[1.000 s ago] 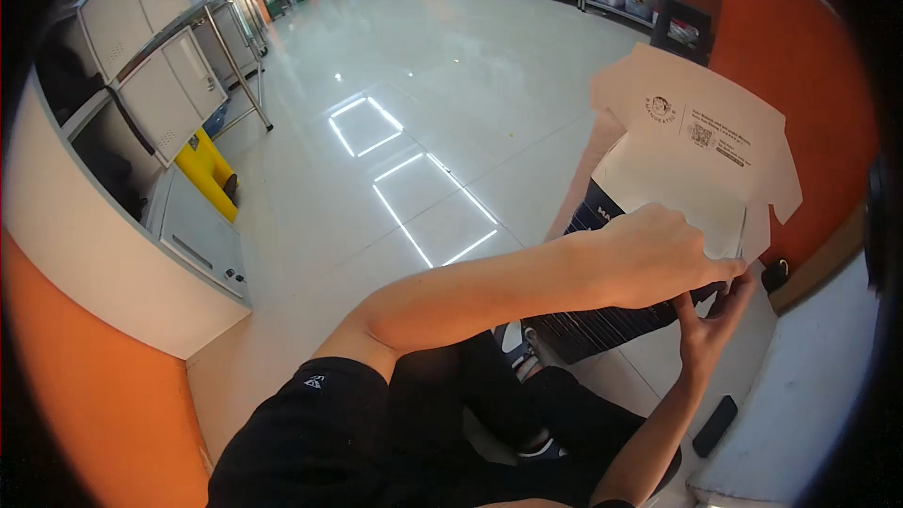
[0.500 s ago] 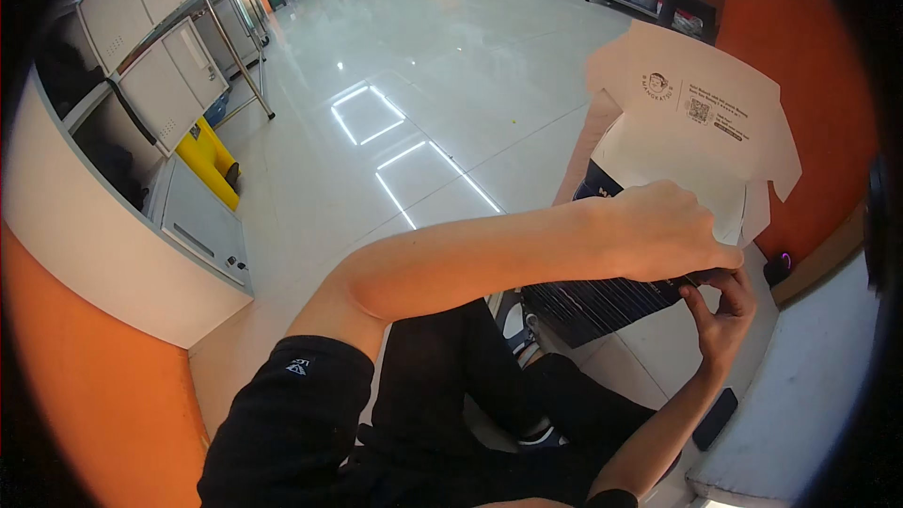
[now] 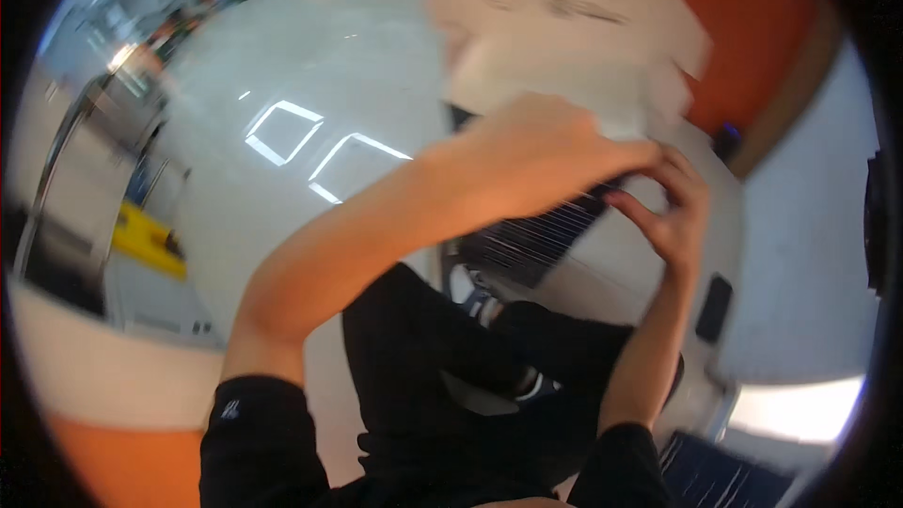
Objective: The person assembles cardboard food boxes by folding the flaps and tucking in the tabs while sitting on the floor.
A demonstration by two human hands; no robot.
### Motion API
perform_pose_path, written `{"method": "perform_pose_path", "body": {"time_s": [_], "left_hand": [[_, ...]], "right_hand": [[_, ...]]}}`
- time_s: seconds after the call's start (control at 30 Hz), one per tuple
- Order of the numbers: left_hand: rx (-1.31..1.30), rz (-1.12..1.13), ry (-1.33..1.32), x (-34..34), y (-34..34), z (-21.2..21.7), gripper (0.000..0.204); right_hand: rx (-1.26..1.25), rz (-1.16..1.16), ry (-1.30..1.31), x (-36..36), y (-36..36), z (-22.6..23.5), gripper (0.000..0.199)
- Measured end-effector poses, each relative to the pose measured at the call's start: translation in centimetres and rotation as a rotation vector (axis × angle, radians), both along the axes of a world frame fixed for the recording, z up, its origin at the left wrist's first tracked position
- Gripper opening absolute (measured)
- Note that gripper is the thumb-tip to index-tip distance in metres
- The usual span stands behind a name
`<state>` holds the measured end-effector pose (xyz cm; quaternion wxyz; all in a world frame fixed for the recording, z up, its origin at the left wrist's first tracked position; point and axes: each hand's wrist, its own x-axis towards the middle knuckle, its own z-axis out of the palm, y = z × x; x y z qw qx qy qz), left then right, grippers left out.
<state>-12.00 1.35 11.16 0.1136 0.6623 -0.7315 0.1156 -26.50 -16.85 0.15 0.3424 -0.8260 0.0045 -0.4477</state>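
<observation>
An open cardboard box (image 3: 519, 249), dark with thin white stripes outside and pale inside, is in front of my crossed legs. Its lid (image 3: 574, 47) stands raised at the far side, with blurred print on it. Stretched across the box, my left hand (image 3: 550, 146) has its fingers closed at the near right corner; the hand hides much of the opening. My right hand (image 3: 679, 207) grips that same corner from the right, its thumb on the striped outer face and its fingers curled over the edge. The fingertips of both hands nearly meet there.
A black phone-like slab (image 3: 715, 309) lies right of my right forearm. At the lower right is another dark striped cardboard piece (image 3: 720, 475). A pale panel (image 3: 800, 254) runs along the right, and a yellow object (image 3: 149, 240) stands by cabinets at the left.
My view has swung right and down, blurring the picture, so the box and hands appear further left and higher. Both hands keep their hold on the corner. The dark striped piece has come into view.
</observation>
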Motion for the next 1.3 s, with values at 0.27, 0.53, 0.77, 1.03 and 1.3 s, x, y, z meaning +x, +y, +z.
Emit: {"method": "perform_pose_path", "body": {"time_s": [0.27,0.53,0.77,1.03,1.3], "left_hand": [[0.083,0.026,-0.061,-1.1,-1.1,0.8,0.041],[0.409,-0.03,0.173,-1.2,-1.0,2.8,0.038],[-0.085,-0.215,-0.211,0.7,-5.5,2.8,0.029],[0.094,-0.309,-0.42,1.6,-7.6,3.1,0.015],[0.144,-0.339,-0.396,0.2,-7.2,3.9,0.017]], "right_hand": [[0.048,0.092,-0.038,-1.3,-0.7,0.7,0.034],[0.029,0.083,0.018,-1.7,0.3,1.3,0.036],[-0.079,0.093,0.004,-1.5,0.4,2.0,0.034],[-0.143,-0.137,-0.097,-0.5,0.5,1.0,0.012],[-0.061,-0.402,0.027,-0.2,1.9,1.2,0.013]]}}
